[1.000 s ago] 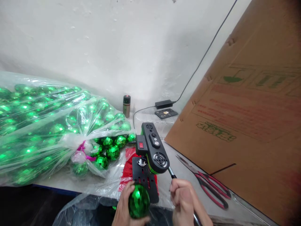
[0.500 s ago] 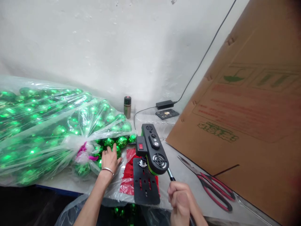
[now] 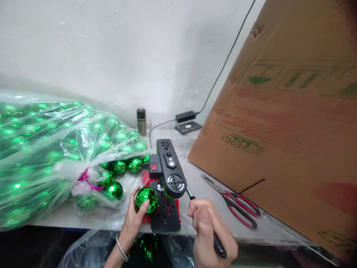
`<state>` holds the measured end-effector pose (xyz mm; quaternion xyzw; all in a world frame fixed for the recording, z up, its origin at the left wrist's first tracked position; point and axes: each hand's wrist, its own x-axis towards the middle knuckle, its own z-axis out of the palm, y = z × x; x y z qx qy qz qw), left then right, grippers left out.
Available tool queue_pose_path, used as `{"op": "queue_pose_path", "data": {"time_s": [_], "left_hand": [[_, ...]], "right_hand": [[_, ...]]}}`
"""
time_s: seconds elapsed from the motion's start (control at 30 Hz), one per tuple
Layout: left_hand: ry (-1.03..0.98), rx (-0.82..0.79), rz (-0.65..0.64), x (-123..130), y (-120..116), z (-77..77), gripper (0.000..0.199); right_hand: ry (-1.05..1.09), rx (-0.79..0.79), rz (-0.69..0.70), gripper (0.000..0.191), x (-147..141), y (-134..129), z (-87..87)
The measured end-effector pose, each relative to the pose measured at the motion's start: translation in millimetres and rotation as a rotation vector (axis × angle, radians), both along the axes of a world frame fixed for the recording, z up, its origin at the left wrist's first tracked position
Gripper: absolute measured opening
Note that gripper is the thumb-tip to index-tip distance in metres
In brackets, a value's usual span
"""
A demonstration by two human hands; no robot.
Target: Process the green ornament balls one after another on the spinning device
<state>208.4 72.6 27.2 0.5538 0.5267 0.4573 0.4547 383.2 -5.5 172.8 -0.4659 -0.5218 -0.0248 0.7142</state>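
My left hand (image 3: 133, 216) holds a shiny green mirror-faceted ball ornament (image 3: 146, 200), thumb across its front and fingers around its left side. The ball is in front of a black device (image 3: 170, 167) with two round grilles, a red switch and a slotted base plate (image 3: 166, 219). My right hand (image 3: 212, 230) is closed round the black handle (image 3: 219, 246) of a metal rod, whose shaft reaches the device's right side. Whether the rod is joined to the device I cannot tell. Red material in clear plastic (image 3: 145, 179) lies under the plate.
A clear bag of green balls (image 3: 50, 149), tied with a pink strip (image 3: 87, 180), fills the left. Loose green balls (image 3: 114, 190) lie beside it. Scissors (image 3: 237, 206) and a cardboard box (image 3: 279, 130) are to the right. A bottle (image 3: 141, 123) and a power adapter (image 3: 186, 116) stand behind.
My left hand has taken a green ball from the pile and brought it right, to the front of the device. My right hand stays on the handle. The view has shifted slightly.
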Motion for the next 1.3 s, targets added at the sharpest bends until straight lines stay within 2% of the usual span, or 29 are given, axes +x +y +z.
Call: {"op": "queue_pose_path", "data": {"time_s": [0.1,0.27,0.6,0.67,0.8,0.93,1.1,1.23,1.3], "left_hand": [[0.064,-0.03,-0.051,16,-8,-16.3,0.084],[0.23,0.165,-0.114,29,-14,-36.8,0.084],[0.361,0.476,-0.01,56,-26,-55.7,0.078],[0.362,0.48,-0.01,60,-26,-58.9,0.081],[0.27,0.385,-0.105,62,-23,-64.3,0.086],[0.236,0.312,-0.134,61,-20,-68.2,0.091],[0.241,0.326,-0.135,61,-22,-71.8,0.089],[0.236,0.378,-0.134,61,-23,-75.4,0.09],[0.234,0.402,-0.149,61,-22,-76.3,0.09]], "right_hand": [[-0.01,-0.004,0.013,0.039,1,-2,0.3],[-0.049,-0.044,0.026,0.035,3,-5,0.8],[-0.065,-0.025,0.039,0.036,5,-6,0.5],[-0.063,-0.021,0.036,0.036,5,-6,1.0],[-0.051,0.003,0.025,0.037,4,-4,-1.2],[-0.049,0.042,-0.004,0.037,4,-3,-13.5],[-0.091,0.046,-0.055,0.047,4,0,-27.5],[-0.069,0.099,-0.092,0.049,2,3,-24.2],[-0.059,0.066,-0.089,0.049,0,3,-20.5]]}}
